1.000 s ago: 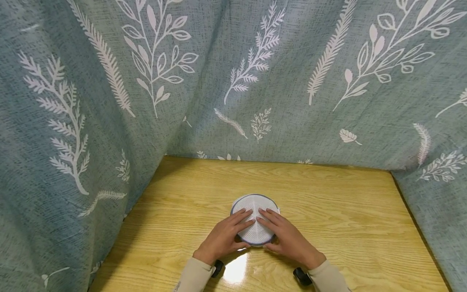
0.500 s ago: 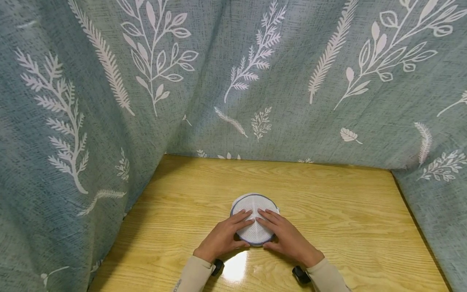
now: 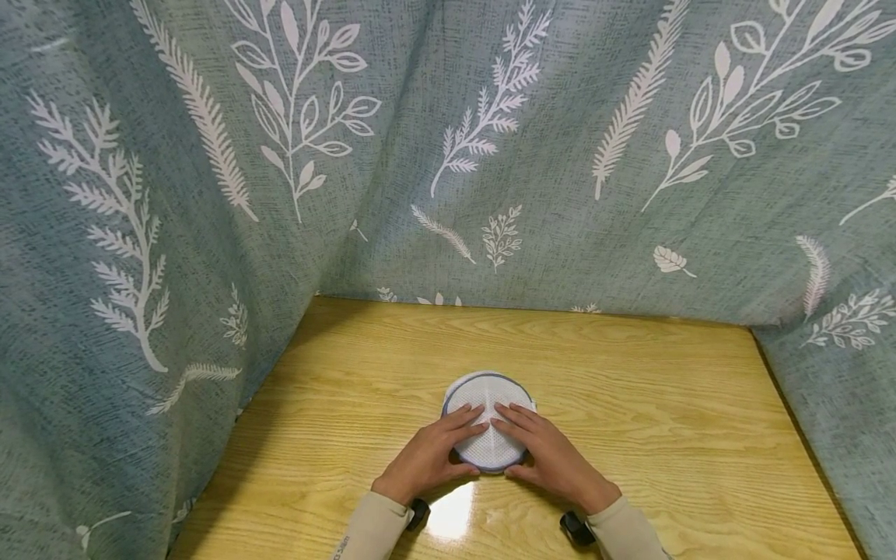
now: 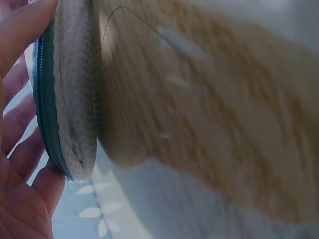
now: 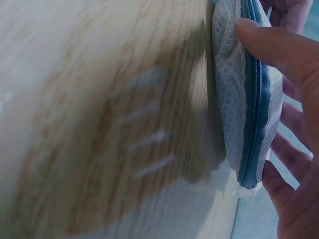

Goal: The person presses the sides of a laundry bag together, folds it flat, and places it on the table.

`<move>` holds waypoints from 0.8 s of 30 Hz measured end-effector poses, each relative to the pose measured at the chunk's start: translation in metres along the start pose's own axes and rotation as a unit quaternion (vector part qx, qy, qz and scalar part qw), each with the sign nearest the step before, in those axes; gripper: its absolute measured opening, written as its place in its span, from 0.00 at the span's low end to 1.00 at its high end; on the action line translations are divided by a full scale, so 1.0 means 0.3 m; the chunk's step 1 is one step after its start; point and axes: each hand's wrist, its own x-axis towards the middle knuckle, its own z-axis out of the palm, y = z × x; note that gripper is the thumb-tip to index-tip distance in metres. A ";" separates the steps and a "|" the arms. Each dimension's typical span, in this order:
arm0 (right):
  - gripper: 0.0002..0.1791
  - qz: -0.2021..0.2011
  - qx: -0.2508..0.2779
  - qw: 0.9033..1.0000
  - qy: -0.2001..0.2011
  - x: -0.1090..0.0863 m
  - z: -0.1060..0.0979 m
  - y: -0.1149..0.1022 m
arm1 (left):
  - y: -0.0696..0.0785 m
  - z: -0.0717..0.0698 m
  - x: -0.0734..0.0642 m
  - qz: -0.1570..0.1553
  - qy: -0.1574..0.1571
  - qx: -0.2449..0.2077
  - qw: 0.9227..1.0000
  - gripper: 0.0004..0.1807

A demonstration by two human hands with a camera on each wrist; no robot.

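Observation:
A round white mesh laundry bag (image 3: pixel 490 447) with a blue zipped rim lies on the wooden table. My left hand (image 3: pixel 428 459) holds its left side, fingers spread over the top and thumb at the near rim. On the right side, my right hand (image 3: pixel 563 459) grips it the same way, with the fingertips of both hands almost meeting at the middle seam. The left wrist view shows the bag's soft mesh side (image 4: pixel 77 99) beneath the zipper. In the right wrist view, the thumb presses near the zipper (image 5: pixel 256 99), and a small clear tab (image 5: pixel 246 191) sticks out at the end.
The wood-grain table (image 3: pixel 630 389) reaches back to a blue-green curtain (image 3: pixel 560 233) with white leaf prints, which also hangs along the left and right sides. Black wrist straps (image 3: pixel 578 529) sit at both sleeve cuffs. A bright light reflection shows on the table in front of the bag.

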 end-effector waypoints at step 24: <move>0.46 0.032 0.006 0.999 -0.013 0.011 -0.003 -0.016 | 0.013 0.001 0.013 -0.023 -0.016 -0.010 1.000 0.40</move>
